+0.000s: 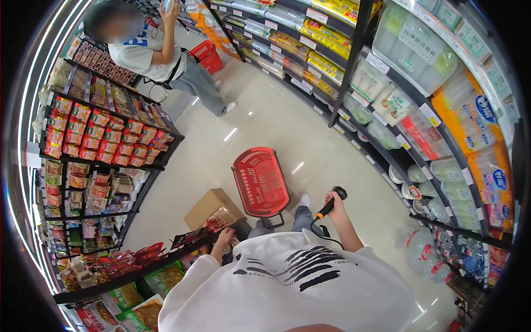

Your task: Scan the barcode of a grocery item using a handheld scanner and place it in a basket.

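My right hand (337, 205) is wrapped around a black handheld device (327, 206) with a rounded head and an orange collar, probably a scanner. A black cable (323, 237) runs from it back towards my body. On my other side, my left hand (226, 237) is at the end of a low shelf, close to red snack packets (218, 223). Its fingers are partly hidden, and whether it grips a packet is unclear. In front of my feet, a red plastic shopping basket (261, 180) with a dark handle stands on the floor.
A cardboard box (213, 207) sits between basket and snack shelf. On the left rises a shelf of red packets (97, 137). Bagged disposable cups (415, 50) line the right shelving. Farther ahead, a person (149, 58) stands beside another red basket (207, 57) on the tiled floor.
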`<action>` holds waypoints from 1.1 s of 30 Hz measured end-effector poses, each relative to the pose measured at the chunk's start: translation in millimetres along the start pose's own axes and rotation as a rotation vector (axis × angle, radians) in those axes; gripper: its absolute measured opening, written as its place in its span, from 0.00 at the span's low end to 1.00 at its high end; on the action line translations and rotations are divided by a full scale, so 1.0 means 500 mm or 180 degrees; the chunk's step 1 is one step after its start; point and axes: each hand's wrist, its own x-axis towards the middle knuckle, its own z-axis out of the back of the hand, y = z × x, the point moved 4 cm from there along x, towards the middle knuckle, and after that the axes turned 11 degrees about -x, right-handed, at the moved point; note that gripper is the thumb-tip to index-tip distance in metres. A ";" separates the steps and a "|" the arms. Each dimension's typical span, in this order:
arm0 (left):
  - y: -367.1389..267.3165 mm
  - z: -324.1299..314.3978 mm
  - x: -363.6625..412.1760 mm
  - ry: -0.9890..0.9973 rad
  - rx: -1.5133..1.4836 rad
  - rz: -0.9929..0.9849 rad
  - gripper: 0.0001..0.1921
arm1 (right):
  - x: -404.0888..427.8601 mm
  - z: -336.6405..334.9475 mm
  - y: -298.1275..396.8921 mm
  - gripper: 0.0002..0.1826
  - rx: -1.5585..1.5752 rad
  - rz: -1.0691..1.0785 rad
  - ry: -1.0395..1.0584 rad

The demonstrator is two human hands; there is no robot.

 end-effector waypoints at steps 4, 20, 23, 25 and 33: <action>-0.125 -0.038 0.034 0.0168 0.0589 -0.0389 0.14 | 0.009 -0.006 -0.018 0.08 0.0074 -0.0039 -0.0167; -0.010 0.066 0.334 0.1360 0.1807 -0.1240 0.14 | -0.102 -0.150 -0.220 0.06 0.0423 0.0665 -0.0223; -0.026 0.112 0.314 0.1418 0.0234 -0.0176 0.15 | -0.156 -0.170 -0.283 0.06 0.0558 0.0501 -0.0241; -0.030 0.159 0.342 0.1071 0.0733 -0.0093 0.14 | -0.178 -0.193 -0.305 0.07 0.0422 0.0478 -0.0183; -0.130 0.127 0.342 0.1091 0.1127 0.0066 0.15 | -0.281 -0.173 -0.307 0.08 0.0494 0.0953 -0.0124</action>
